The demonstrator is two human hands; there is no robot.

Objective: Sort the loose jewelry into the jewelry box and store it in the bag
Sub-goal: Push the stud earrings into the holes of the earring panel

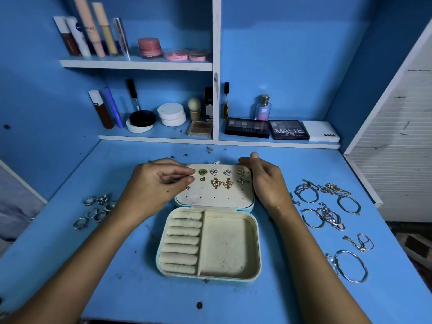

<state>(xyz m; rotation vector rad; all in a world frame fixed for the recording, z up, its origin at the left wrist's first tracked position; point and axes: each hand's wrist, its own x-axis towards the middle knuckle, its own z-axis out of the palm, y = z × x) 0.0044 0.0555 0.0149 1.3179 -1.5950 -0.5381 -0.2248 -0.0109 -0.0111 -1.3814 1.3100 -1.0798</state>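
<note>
1. The blue desk (292, 174) carries everything: the open jewelry box at its middle, loose pieces to either side, and cosmetics on the shelves (135, 64) behind. No bag shows in this view.

2. The jewelry box (210, 242) lies open, its lid panel (215, 195) tipped back away from the person. The base holds a column of ring rolls (183, 242) on the left and one open compartment (228, 245) on the right, both unfilled as far as I can see.

3. The right hand (264, 181) rests against the far right edge of the lid, its fingers loosely curved around the corner, apparently bracing the panel. The left hand (159, 181) sits at the lid's left edge, its thumb and fingertips pinching something small and pale at the top row; it looks like an earring, but it is too small to tell for certain.

4. Bracelets and chains (327, 206) lie in a scatter on the desk well to the right of the box; a cluster of rings (95, 210) lies to the left.

5. Earrings (222, 177) already fill the upper two rows of the lid: a green stud, triangles, starfish, butterflies, a small heart.

6. The step in hand seems to be seating one more earring in the panel. To do it well, I judge the right hand should keep the lid steady while the left lines the post square to an open hole beside the green stud and pushes straight, so the post does not bend or knock its neighbours.
</note>
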